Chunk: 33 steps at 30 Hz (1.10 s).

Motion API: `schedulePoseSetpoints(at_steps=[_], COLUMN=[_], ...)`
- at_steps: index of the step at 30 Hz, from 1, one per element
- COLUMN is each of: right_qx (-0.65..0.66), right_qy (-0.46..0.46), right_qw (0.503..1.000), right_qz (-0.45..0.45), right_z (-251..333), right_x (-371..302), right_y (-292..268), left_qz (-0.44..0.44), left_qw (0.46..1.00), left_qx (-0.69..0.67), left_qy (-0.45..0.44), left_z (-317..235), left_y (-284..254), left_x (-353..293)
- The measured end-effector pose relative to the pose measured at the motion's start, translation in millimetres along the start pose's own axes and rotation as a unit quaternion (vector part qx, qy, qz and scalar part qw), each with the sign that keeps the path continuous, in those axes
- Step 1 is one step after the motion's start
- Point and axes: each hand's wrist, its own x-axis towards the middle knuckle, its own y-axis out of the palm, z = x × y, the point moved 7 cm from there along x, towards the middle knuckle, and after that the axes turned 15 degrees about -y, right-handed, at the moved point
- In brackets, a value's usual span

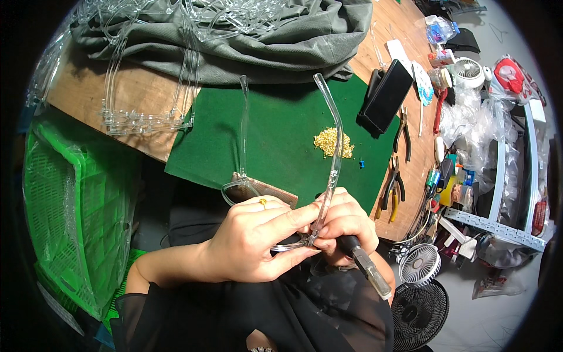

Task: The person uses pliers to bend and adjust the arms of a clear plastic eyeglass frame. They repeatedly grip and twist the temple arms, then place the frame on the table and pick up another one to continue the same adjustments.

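1. Glasses frame, clear plastic, sits low in the middle of the view, pinched between both hands just in front of the green mat, with its two arms sticking up and away over the mat

2. Left hand has thumb and fingers pressed together on the front of the frame near the hinge; a ring shows on one finger

3. Right hand is curled closed around a screwdriver with a black grip, and its fingertips also touch the hinge corner. The tip itself is hidden behind the fingers

4. Judging from that, the hinge is being worked on. Doing it well probably means keeping the frame braced against the left fingers, the driver straight in line with the screw, and light pressure so the clear plastic doesn't crack

5. Small heap of gold bits lies on the mat, well within reach, near a tiny blue piece

6. Packaging stuff: a white oval label or tag lies on the wooden table at upper right, a red and white round pack sits further right, and crinkly clear bags are piled between them. Print is too small to make out

7. Green crate stands to the left, pliers to the right of the mat
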Motion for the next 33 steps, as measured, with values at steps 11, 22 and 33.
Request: schedulePoseSetpoints(at_steps=[11,22,33], right_qx=[-0.029,-0.028,-0.018], right_qy=[-0.006,0.000,0.003], right_qw=[0.998,0.999,1.000], right_qz=[0.054,0.023,0.021], right_z=[3.7,4.2,3.8], right_x=[7.3,2.2,3.6], right_y=[0.7,0.8,0.6], left_qz=[0.003,-0.001,0.006], left_qw=[1.000,1.000,1.000], left_qx=[0.013,-0.003,-0.021], left_qy=[0.010,0.004,0.007], left_z=[-1.6,-1.1,-0.4], left_y=[-0.3,-0.6,-1.1], left_x=[0.9,-0.1,0.7])
